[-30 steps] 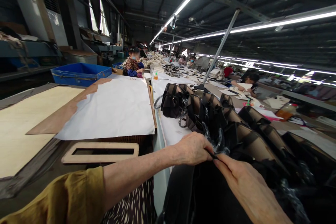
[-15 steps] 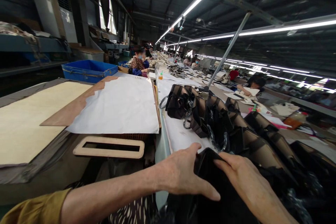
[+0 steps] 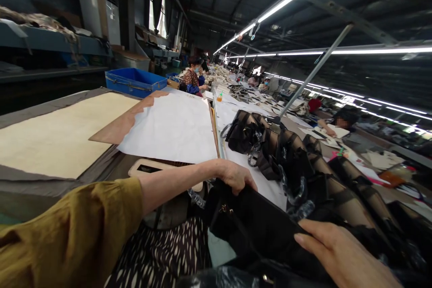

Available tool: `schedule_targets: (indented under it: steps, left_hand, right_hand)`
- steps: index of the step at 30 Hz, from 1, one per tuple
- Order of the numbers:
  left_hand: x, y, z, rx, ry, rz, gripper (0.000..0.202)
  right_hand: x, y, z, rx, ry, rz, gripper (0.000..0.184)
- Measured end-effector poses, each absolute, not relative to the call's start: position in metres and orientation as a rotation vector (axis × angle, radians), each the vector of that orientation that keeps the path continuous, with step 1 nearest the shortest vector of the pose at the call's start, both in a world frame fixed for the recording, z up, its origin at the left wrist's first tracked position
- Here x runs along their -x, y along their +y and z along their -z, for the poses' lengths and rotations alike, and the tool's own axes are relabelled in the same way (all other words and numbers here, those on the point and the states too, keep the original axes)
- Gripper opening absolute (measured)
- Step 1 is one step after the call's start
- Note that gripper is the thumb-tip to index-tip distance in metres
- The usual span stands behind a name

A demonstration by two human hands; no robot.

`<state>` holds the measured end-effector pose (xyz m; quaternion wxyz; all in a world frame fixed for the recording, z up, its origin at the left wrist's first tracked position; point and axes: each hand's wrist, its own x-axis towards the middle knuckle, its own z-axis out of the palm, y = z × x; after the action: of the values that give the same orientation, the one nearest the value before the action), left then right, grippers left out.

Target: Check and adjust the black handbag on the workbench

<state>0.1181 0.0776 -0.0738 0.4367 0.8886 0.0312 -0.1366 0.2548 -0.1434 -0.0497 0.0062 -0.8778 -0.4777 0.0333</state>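
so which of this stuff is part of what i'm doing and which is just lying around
In hand: black bag, left hand gripping its edge, right hand resting on it.
Lying about: white paper sheet, blue crate, slotted frame.

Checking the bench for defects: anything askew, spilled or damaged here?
Nothing spilled or visibly damaged. Only oddity: the white paper on the brown sheet has a ragged, torn-looking left edge. The row of bags leans one on the next. Left hand grips the black bag; right hand rests on it.

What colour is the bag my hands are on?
Black. The bag shows best in the head view.
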Motion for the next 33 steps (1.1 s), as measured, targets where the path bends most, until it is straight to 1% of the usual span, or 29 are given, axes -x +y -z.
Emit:
schedule_targets:
  steps: [2,8,14,19,21,23,26,33]
  left_hand:
    - [-0.122,0.072,0.076,-2.243,0.004,0.297,0.053]
    - [-0.131,0.067,0.09,-2.149,-0.094,0.058,0.038]
    - [-0.138,0.068,0.089,-2.035,-0.07,0.056,0.032]
    - [-0.14,0.065,0.085,-2.056,-0.113,0.039,0.023]
    - [-0.141,0.064,0.085,-2.111,-0.14,0.002,0.024]
    - [-0.142,0.064,0.085,-2.138,-0.143,-0.008,0.028]
    - [-0.144,0.064,0.087,-2.089,-0.106,0.059,0.032]
    - [-0.145,0.067,0.088,-1.947,0.002,0.25,0.037]
  right_hand:
    - [-0.26,-0.153,0.056,2.762,-1.47,-0.123,0.041]
    - [-0.271,-0.168,0.065,2.686,-1.591,-0.126,0.034]
    - [-0.286,-0.175,0.074,2.594,-1.568,-0.136,0.03]
    - [-0.283,-0.171,0.069,2.632,-1.556,-0.242,0.035]
    - [-0.279,-0.17,0.066,2.642,-1.559,-0.287,0.035]
    - [-0.276,-0.17,0.064,2.655,-1.529,-0.234,0.036]
    - [-0.272,-0.17,0.062,2.675,-1.512,-0.149,0.036]
    - [-0.278,-0.172,0.067,2.582,-1.566,-0.163,0.032]
